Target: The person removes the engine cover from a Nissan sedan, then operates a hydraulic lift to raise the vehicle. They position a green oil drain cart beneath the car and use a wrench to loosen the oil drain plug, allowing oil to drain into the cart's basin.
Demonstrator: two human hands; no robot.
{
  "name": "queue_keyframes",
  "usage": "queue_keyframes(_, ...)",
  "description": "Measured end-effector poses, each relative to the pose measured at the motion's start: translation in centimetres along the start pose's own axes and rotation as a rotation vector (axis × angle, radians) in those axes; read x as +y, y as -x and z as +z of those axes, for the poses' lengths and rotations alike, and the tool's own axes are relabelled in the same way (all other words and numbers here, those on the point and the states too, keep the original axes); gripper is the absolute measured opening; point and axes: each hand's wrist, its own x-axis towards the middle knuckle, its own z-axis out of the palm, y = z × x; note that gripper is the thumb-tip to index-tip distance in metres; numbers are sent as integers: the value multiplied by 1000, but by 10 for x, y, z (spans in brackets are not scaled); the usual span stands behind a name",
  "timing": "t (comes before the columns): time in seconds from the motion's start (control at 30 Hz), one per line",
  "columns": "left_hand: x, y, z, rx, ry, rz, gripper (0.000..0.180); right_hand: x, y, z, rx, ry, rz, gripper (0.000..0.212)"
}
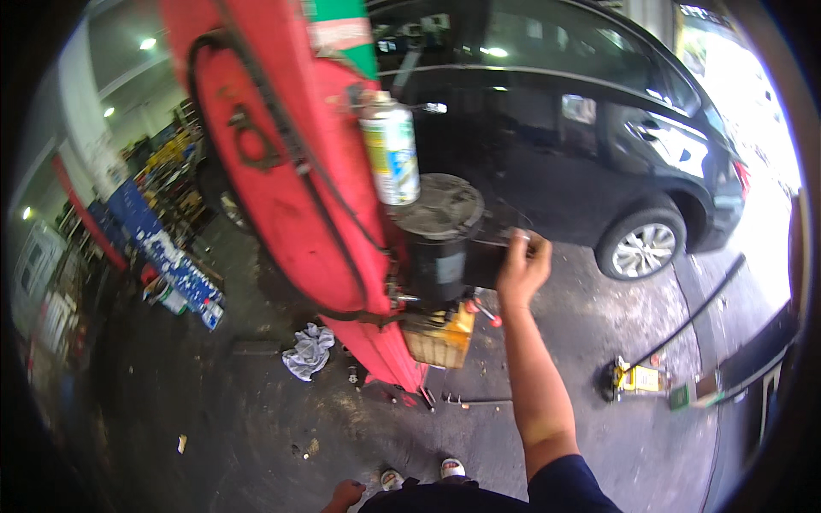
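My right hand (523, 272) reaches forward beside a black cylindrical tank (436, 261) mounted on a red lift post (295, 171). Its fingers are curled together at the edge of a dark shelf or box next to the tank; a small shiny bit shows at the fingertips, too small to name. On the tank's dusty round lid (438, 205), toward the post, a spray can (391, 150) with a white, blue and yellow label appears to stand. My left hand (346, 494) hangs low at the bottom edge, partly cut off, its fingers unclear.
A black car (530, 162) stands behind the post. A yellow floor jack (637, 379) with a long handle is on the right. On the floor lie a crumpled grey rag (308, 351) and a metal bar (479, 401). A blue post base (167, 252) stands left.
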Motion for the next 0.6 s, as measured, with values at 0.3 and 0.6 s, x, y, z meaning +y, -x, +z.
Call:
queue_keyframes(0.3,-63,-23,-14,13,115,-105,46,17,-3,12,113,222,-126,36)
queue_keyframes(0.6,-148,-6,-24,-216,54,-419,61,30,-17,17,148,442,-28,62)
